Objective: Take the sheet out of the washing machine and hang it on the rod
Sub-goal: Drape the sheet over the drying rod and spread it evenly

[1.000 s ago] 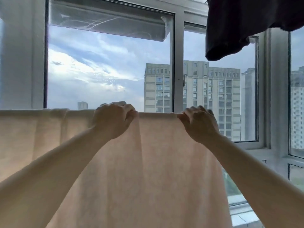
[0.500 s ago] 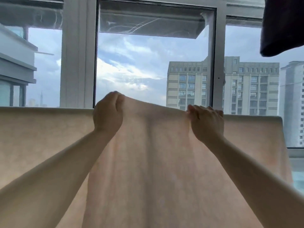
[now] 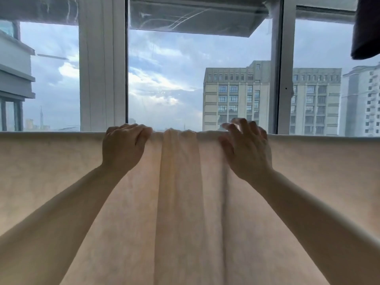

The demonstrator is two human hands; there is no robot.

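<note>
Item one, the sheet [image 3: 308, 182]: I see pale peach cloth, thin and softly mottled, hanging flat across the whole width, its top edge folded over what I take to be the rod, hidden under it. A few vertical pleats bunch between my hands.

Item two, window frame [image 3: 101, 68]: white uprights, glass behind, cloudy sky and beige tower blocks outside.

Item three, dark garment [image 3: 368, 27]: hangs at the upper right corner.

Item four, left hand [image 3: 123, 149]: grip curled closed over the sheet's top edge.

Item five, right hand [image 3: 246, 151]: fingers spread and blurred, palm against the cloth, nothing clamped.
</note>
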